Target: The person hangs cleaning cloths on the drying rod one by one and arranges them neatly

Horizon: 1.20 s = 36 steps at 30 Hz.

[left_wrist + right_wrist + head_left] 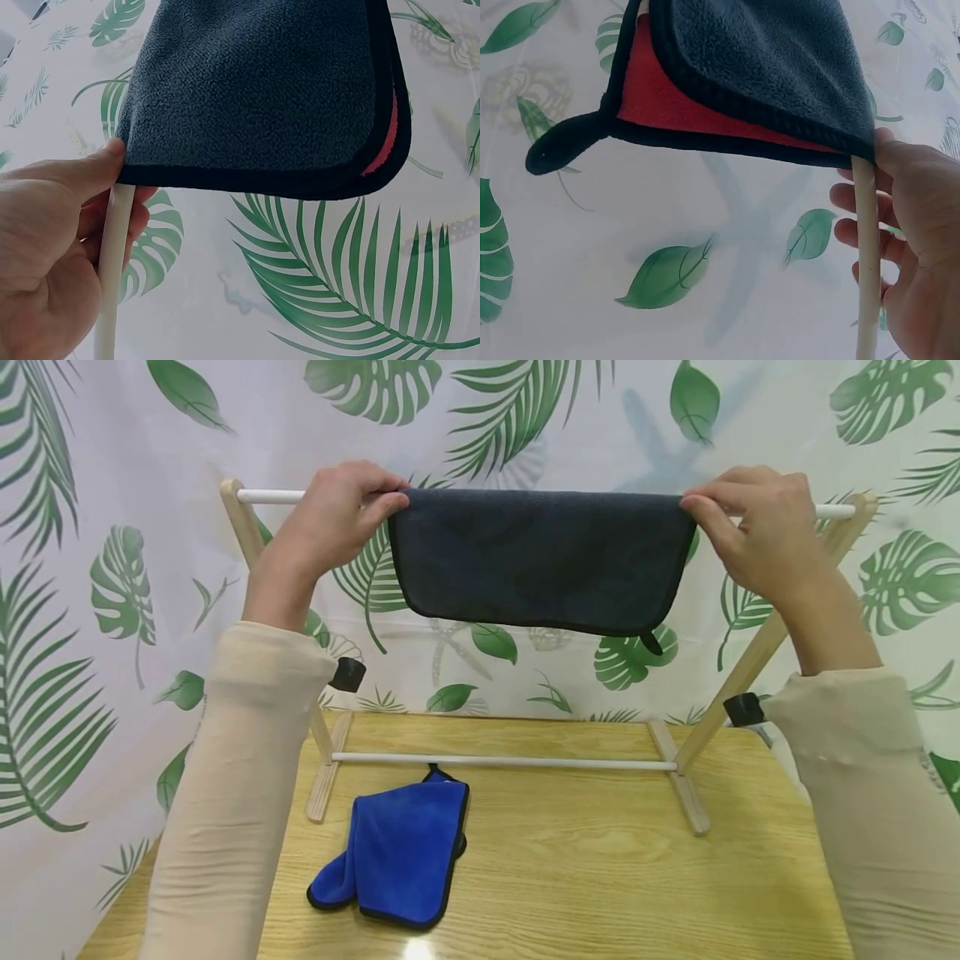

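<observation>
While a blue towel [412, 852] with black edging lies rumpled on the wooden tabletop [585, 877] at lower left of the frame, a dark grey towel [540, 560] hangs over the white rod [270, 497] of a drying rack [759, 652] at upper centre. The left hand [333, 522] pinches its upper left end at the rod, the right hand [757, 527] its upper right (the wrist views show a reddish reverse). Behind spreads a leaf-patterned curtain [187, 652].
</observation>
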{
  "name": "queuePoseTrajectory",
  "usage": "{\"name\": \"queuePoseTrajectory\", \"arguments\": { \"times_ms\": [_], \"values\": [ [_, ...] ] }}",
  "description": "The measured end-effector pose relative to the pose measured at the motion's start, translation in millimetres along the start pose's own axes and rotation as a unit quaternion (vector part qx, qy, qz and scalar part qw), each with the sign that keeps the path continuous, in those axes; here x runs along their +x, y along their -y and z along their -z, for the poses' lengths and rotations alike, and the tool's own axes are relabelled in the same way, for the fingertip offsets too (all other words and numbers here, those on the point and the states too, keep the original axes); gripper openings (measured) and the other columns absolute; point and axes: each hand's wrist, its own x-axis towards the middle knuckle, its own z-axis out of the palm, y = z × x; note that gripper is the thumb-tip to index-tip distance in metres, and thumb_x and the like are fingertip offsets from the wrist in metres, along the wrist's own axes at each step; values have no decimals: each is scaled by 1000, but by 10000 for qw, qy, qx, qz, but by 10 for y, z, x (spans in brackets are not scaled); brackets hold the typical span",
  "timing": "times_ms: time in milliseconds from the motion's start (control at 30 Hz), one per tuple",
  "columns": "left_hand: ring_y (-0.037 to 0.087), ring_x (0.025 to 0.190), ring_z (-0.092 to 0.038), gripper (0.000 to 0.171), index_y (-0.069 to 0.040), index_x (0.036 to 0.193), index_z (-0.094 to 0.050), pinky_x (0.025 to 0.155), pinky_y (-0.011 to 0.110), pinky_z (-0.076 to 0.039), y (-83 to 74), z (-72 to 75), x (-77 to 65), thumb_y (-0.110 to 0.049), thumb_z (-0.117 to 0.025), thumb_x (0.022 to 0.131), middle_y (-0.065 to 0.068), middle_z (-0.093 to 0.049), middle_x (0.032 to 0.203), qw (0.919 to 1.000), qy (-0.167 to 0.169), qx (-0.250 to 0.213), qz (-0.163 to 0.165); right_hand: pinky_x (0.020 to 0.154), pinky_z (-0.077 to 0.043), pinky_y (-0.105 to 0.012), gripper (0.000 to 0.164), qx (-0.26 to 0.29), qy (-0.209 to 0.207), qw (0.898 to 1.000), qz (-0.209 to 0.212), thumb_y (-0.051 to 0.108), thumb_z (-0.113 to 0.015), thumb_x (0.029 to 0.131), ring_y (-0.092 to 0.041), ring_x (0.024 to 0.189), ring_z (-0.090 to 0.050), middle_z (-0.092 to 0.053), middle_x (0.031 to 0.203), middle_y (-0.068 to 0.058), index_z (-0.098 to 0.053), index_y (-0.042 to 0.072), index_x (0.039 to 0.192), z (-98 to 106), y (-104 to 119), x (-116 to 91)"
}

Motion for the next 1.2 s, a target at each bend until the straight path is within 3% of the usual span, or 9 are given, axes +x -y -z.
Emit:
{"name": "queuePoseTrajectory", "arguments": {
  "times_ms": [100,233,533,600,700,800,967,1067,1200],
  "values": [
    [31,119,-56,31,1,129,-69,108,43,-43,-2,-8,10,-18,-57,108,18,-64,129,10000,-7,-5,0,84,-40,-42,23,-98,58,9999,6,10,-66,102,-45,102,-61,-71,106,-27,-75,-6,115,37,-26,-55],
    [31,121,-55,31,1,129,-69,109,43,-41,-6,-16,19,-19,-58,108,18,-64,130,10000,-36,29,52,76,-33,-17,26,92,36,9994,-341,11,-66,103,-35,101,-62,-72,113,-23,-73,0,125,67,-39,-110],
    [31,124,-55,32,0,131,-69,110,43,-41,-7,-39,4,-20,-58,108,17,-64,129,9999,-147,68,8,78,-31,-11,21,72,-122,9993,-357,4,-73,97,8,94,-46,-72,109,-20,-76,-4,116,136,-71,-119],
    [31,126,-53,34,-2,133,-69,112,42,-39,-4,-60,-7,-21,-58,108,16,-66,129,9995,-272,174,-26,80,-31,-11,21,97,-117,9989,-447,5,-73,96,12,93,-44,-72,108,-20,-76,-4,115,129,-74,-114],
    [29,129,-51,33,-3,133,-69,114,37,-36,16,-134,-54,-20,-61,106,14,-66,129,9962,-842,192,-119,80,-32,-11,21,71,-10,9982,-589,7,-73,98,1,95,-53,-72,110,-19,-76,-3,116,107,-71,-105],
    [27,129,-50,30,-3,130,-71,113,30,-34,50,-269,-123,-13,-68,102,13,-67,127,9818,-1860,-115,-374,80,-33,-11,23,17,116,9972,-732,9,-71,99,-20,99,-59,-72,113,-20,-75,-4,118,96,-72,-94],
    [27,118,-55,22,4,117,-71,104,29,-39,81,-551,-268,-4,-71,96,16,-68,116,9334,-3442,-781,-644,74,-32,-10,23,-70,195,9969,-757,9,-69,101,-26,96,-58,-71,114,-21,-74,-5,118,94,-66,-96],
    [29,108,-57,21,8,114,-66,94,32,-43,79,-681,-339,-5,-70,97,19,-66,109,9226,-3663,-1176,-294,77,-32,-10,24,-35,202,9970,-749,9,-68,101,-31,98,-60,-71,115,-22,-73,-6,118,102,-60,-101],
    [26,109,-58,31,7,123,-60,90,27,-45,89,-775,-379,-14,-67,102,18,-62,116,9287,-3187,-1836,473,76,-32,-10,24,3,203,9968,-767,9,-68,101,-35,99,-61,-70,116,-23,-73,-7,119,102,-57,-101]
  ]
}}
